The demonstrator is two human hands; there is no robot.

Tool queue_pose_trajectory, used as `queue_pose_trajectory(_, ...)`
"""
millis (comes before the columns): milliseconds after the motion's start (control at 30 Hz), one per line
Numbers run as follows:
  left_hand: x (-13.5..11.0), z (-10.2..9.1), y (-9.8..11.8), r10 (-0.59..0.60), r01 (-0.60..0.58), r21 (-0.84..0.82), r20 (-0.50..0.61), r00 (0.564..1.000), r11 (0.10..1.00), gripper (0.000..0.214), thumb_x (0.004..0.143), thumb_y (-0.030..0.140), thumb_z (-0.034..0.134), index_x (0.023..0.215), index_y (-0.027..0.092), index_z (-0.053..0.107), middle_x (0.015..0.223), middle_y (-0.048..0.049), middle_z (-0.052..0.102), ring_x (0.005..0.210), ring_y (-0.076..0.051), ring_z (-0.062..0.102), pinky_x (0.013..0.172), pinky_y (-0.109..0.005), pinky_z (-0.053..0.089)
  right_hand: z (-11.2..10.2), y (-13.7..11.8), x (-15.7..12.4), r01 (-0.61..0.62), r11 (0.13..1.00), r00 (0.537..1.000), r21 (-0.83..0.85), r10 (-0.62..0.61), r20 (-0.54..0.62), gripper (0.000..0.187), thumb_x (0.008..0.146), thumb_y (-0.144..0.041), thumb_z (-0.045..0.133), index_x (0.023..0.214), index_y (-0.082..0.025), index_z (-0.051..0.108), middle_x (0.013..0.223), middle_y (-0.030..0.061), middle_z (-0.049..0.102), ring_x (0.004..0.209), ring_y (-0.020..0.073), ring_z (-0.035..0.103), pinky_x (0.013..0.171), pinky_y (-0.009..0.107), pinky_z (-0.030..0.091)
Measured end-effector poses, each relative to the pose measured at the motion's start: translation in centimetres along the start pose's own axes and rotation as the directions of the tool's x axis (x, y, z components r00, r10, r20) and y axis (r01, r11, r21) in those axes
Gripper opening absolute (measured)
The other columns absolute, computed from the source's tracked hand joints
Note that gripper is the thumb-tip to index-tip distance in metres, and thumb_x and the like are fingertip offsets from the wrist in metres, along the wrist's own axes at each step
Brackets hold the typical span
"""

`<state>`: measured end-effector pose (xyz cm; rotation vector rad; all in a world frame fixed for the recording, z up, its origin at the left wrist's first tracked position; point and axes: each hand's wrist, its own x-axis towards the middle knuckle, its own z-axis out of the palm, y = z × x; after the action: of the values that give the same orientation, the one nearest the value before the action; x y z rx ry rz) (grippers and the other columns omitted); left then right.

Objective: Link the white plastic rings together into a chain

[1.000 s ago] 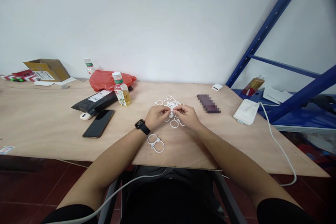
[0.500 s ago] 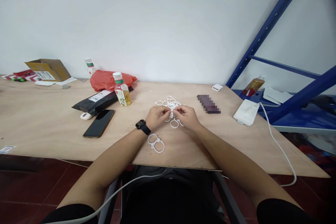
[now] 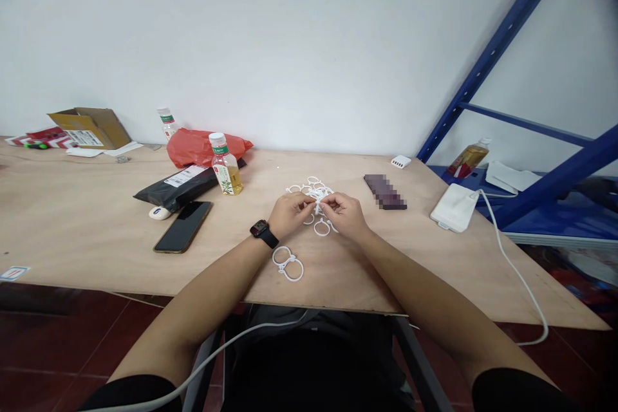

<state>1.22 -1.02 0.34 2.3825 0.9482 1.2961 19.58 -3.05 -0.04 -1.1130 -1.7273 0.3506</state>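
Observation:
Both hands meet over a pile of white plastic curtain rings (image 3: pixel 322 226) in the middle of the wooden table. My left hand (image 3: pixel 291 214), with a black watch at its wrist, is closed in a pinch on a white ring. Facing it, my right hand (image 3: pixel 346 214) pinches the same small white piece between thumb and forefinger. Most of that held ring is hidden by the fingertips. Closer to the table's front edge, two joined rings (image 3: pixel 294 270) lie flat, just below my left wrist.
On the left are a phone (image 3: pixel 183 226), a black parcel (image 3: pixel 167 190), a drink bottle (image 3: pixel 226 167), a red bag (image 3: pixel 193 147) and a cardboard box (image 3: pixel 109 129). To the right lie a pixelated dark object (image 3: pixel 385 192) and a white power bank (image 3: pixel 452 207) with a cable.
Hardly anything differs: the whole view has shifted very slightly. Both hands keep their pinch over the pile, with only a tiny movement of the fingertips.

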Motion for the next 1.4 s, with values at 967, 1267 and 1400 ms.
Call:
queue_pose_trajectory(967, -0.06, -0.15, 0.25, -0.024, 0.027, -0.046, 0.07, 0.997, 0.999, 0.02, 0.088, 0.025, 0.058, 0.1, 0.02, 0.074, 0.088, -0.0046, 0.075, 0.073, -0.014, 0.066, 0.072, -0.026, 0.05, 0.2, 0.3, 0.0, 0.04, 0.999, 0.997, 0.001, -0.04, 0.068, 0.011, 0.081, -0.027, 0.062, 0.082, -0.021, 0.072, 0.077, 0.0036, 0.071, 0.066, 0.0162, 0.064, 0.063, 0.028, 0.05)
queue_pose_trajectory(1267, 0.01, 0.03, -0.26, -0.089, 0.091, -0.13, 0.017, 0.996, 0.987, 0.015, 0.079, 0.016, 0.06, 0.088, 0.018, 0.072, 0.083, -0.0036, 0.073, 0.074, -0.015, 0.065, 0.072, -0.027, 0.052, 0.2, -0.35, -0.09, 0.06, 0.998, 0.987, 0.025, -0.063, 0.145, 0.015, 0.083, -0.027, 0.062, 0.091, -0.023, 0.074, 0.084, 0.0041, 0.073, 0.067, 0.0163, 0.063, 0.064, 0.029, 0.05)
queue_pose_trajectory(1400, 0.05, 0.13, -0.55, -0.121, 0.118, -0.13, -0.016, 0.993, 0.984, 0.017, 0.073, 0.01, 0.059, 0.085, 0.017, 0.071, 0.076, -0.0023, 0.07, 0.068, -0.013, 0.061, 0.067, -0.025, 0.05, 0.37, -0.27, -0.13, 0.096, 0.995, 0.974, 0.031, -0.101, 0.203, 0.018, 0.083, -0.025, 0.06, 0.096, -0.023, 0.073, 0.085, 0.0045, 0.072, 0.066, 0.0155, 0.062, 0.063, 0.029, 0.05)
